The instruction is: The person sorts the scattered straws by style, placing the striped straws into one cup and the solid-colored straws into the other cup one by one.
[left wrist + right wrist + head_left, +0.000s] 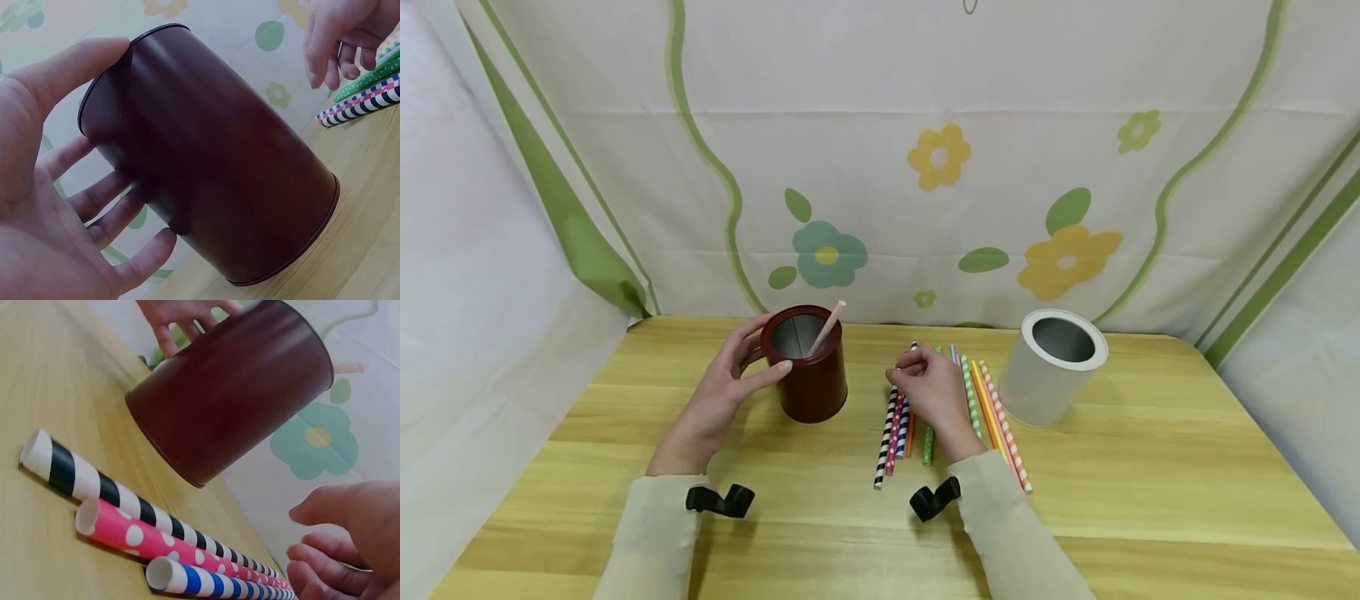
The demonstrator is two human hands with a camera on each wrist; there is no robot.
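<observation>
A dark red can [815,390] stands upright at the left of the table, a pale pink straw [830,327] leaning in its mouth. My left hand [715,400] holds it near the rim, thumb on the near side and fingers round the left side. The left wrist view shows that hand [56,156] against the can [212,156]. My right hand [936,398] hovers over a row of patterned paper straws, fingers loosely bent, holding nothing visible. A black-striped straw [886,442] and a pink dotted straw [144,535] lie leftmost there.
A white can [1043,383] stands upright at the right, beyond an orange-striped straw [1011,437]. The wooden table [820,533] ends at a flowered curtain [865,150] behind; pale cloth also hangs at both sides.
</observation>
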